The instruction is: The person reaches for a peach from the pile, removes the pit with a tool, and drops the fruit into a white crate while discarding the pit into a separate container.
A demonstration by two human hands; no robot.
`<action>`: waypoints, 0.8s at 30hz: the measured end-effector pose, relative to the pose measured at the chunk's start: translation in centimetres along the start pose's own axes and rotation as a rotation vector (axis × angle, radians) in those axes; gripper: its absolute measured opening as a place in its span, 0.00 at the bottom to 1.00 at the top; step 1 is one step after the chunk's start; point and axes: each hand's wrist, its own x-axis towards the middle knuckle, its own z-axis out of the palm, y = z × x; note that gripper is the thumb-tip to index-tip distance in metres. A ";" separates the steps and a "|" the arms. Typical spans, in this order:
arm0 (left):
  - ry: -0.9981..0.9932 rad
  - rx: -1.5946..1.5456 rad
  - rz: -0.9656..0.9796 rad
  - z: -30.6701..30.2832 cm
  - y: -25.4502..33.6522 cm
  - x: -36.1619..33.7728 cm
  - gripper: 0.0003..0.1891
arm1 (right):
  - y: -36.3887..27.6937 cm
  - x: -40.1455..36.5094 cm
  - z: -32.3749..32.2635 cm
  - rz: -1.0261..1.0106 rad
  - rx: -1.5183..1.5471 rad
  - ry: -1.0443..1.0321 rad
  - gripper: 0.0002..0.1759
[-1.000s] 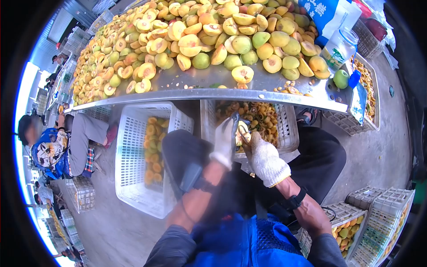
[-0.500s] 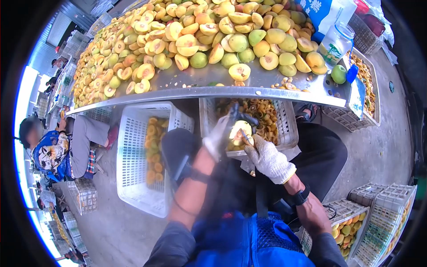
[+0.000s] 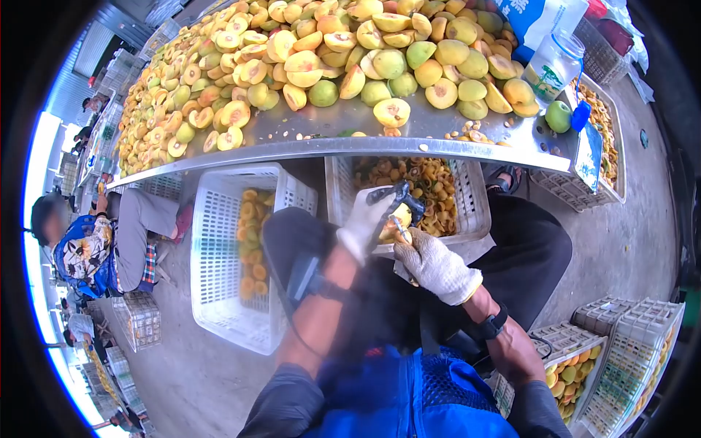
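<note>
My left hand, in a white glove with black finger coverings, is closed around a yellow peach half. The fingers curl over its far side and cover much of it. My right hand, in a white knitted glove, grips a small pitting tool. The tool's narrow metal end is against the fruit; its handle is mostly hidden in the fist. Both hands meet above a white crate that holds cut fruit pieces.
Halved peaches are heaped on a metal table ahead. A white basket with peach halves stands to the left. At the table's right are a plastic jar and a green fruit. Another person sits far left.
My left hand has turned, its black-covered fingers now wrapping over the peach half whose cut face showed before. My right hand has shifted slightly left with the tool.
</note>
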 end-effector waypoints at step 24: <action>0.051 0.288 0.494 1.8 -0.3 0.7 0.10 | -2.0 -0.4 -1.5 0.189 0.390 -0.204 0.17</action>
